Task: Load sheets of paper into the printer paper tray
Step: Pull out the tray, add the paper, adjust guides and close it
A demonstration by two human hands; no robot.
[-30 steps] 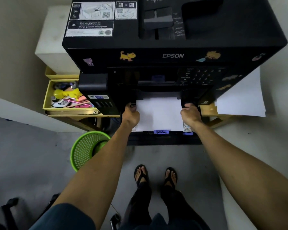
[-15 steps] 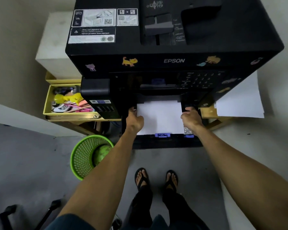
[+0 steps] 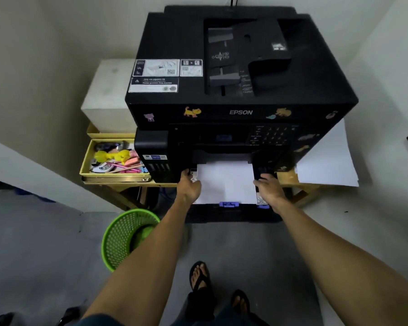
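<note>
While the tray (image 3: 231,214) sits further out than before, both hands (image 3: 189,184) rest loosely spread at the paper (image 3: 225,182) edges

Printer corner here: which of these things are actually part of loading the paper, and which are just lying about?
Part of the job:
printer
pulled-out paper tray
paper stack in the tray
left hand and right hand, one at each side of the stack

Just lying about:
green wastebasket
yellow drawer of stationery
white box
loose sheets beside the printer

"EPSON" in white on black printer (image 3: 240,112) front
</note>
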